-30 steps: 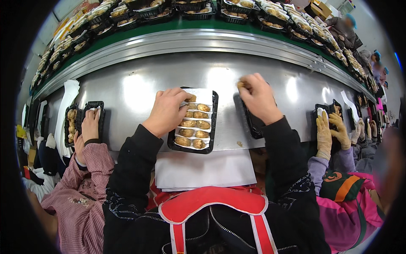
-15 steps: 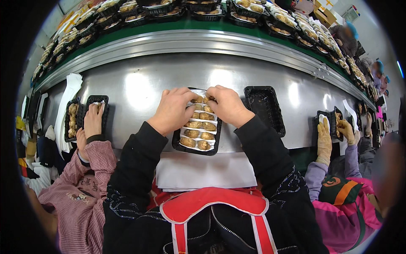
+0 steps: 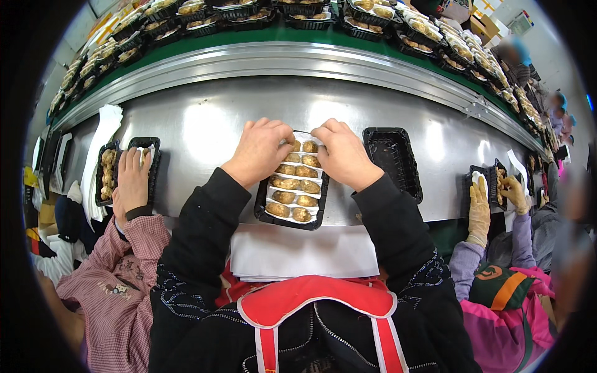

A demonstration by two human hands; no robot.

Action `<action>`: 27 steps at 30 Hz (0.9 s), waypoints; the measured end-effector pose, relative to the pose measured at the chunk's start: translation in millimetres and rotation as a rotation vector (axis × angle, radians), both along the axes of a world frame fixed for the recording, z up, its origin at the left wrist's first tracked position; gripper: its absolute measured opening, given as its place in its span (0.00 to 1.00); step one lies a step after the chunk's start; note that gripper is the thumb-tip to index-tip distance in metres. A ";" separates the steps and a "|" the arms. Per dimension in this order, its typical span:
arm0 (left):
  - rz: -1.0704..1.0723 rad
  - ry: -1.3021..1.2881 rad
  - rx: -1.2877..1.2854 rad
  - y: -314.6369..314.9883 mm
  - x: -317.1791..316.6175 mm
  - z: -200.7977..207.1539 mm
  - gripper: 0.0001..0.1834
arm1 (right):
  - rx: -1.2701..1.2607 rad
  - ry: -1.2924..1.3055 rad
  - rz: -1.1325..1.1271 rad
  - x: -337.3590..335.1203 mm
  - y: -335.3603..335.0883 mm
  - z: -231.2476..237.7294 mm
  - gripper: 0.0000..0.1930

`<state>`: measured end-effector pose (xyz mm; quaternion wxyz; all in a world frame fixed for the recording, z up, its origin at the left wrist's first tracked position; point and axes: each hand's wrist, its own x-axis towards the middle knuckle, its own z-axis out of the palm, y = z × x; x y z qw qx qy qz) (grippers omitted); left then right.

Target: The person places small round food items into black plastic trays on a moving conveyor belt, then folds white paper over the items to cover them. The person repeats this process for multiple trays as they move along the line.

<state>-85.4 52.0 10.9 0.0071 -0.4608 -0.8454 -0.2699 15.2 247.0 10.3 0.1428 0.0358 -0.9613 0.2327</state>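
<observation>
A black plastic tray (image 3: pixel 263 214) lies in front of me on the steel table. Rows of brown, speckled, rounded pieces (image 3: pixel 286 183) fill it two across, with folded white paper (image 3: pixel 291 206) between the rows. I cannot tell if they are mushrooms or small potatoes. My left hand (image 3: pixel 258 151) is at the tray's far left corner, closed with thumb and fingertips around a piece in the farthest row. At the far right corner my right hand (image 3: pixel 349 156) curls its fingers in by the paper and tray edge; what they pinch is hidden.
An empty black tray (image 3: pixel 394 163) stands right of my hand. White sheets (image 3: pixel 305 252) are stacked at the near edge. Co-workers' hands (image 3: pixel 132 177) work at trays on the left, and gloved ones (image 3: pixel 478 214) on the right. Filled trays crowd a green conveyor (image 3: pixel 305 36) beyond the metal rail.
My right hand has shifted slightly right and out from the farthest row, uncovering a piece there. My left hand stays at the far left corner. The left co-worker's hand has moved left across its tray.
</observation>
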 end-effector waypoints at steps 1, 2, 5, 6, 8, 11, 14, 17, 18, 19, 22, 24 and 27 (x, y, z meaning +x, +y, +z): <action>-0.005 0.006 0.000 0.2 0.0 1.0 0.04 | 0.023 -0.009 0.005 -0.1 2.0 0.0 0.13; -0.002 0.009 -0.027 0.0 0.1 3.2 0.04 | 0.047 -0.018 0.010 -0.9 4.1 0.1 0.13; 0.003 0.024 -0.048 2.0 -0.3 3.9 0.06 | 0.121 -0.003 0.018 -1.5 6.6 -3.7 0.13; 0.007 0.035 -0.021 2.4 -0.3 1.0 0.07 | 0.145 0.009 0.023 -1.6 6.7 -4.9 0.13; 0.004 0.043 -0.014 2.0 -1.4 -0.8 0.09 | 0.196 0.031 0.026 -2.8 6.7 -4.8 0.12; -0.026 0.037 -0.071 0.7 -6.4 0.9 0.11 | 0.236 0.080 0.037 -5.2 7.9 -7.3 0.10; -0.062 0.006 -0.114 -1.4 -9.4 4.9 0.11 | 0.247 0.119 0.043 -6.4 7.2 -8.3 0.07; -0.094 -0.046 -0.133 -3.2 -13.4 6.7 0.12 | 0.247 0.136 0.035 -7.6 6.3 -9.4 0.05; -0.105 -0.054 -0.125 -3.9 -14.6 6.7 0.13 | 0.246 0.140 0.032 -7.8 6.3 -9.8 0.04; -0.117 -0.063 -0.117 -4.2 -15.3 6.9 0.13 | 0.241 0.138 0.030 -7.8 6.2 -10.0 0.04; -0.111 -0.104 -0.149 -3.5 -15.5 11.9 0.15 | 0.214 0.128 0.022 -7.3 6.1 -10.7 0.04; -0.110 -0.107 -0.147 -4.0 -15.0 13.5 0.15 | 0.180 0.123 0.016 -7.2 6.3 -11.7 0.04; -0.097 -0.121 -0.165 -2.1 -15.2 13.1 0.16 | 0.124 0.102 0.000 -7.6 8.0 -13.9 0.04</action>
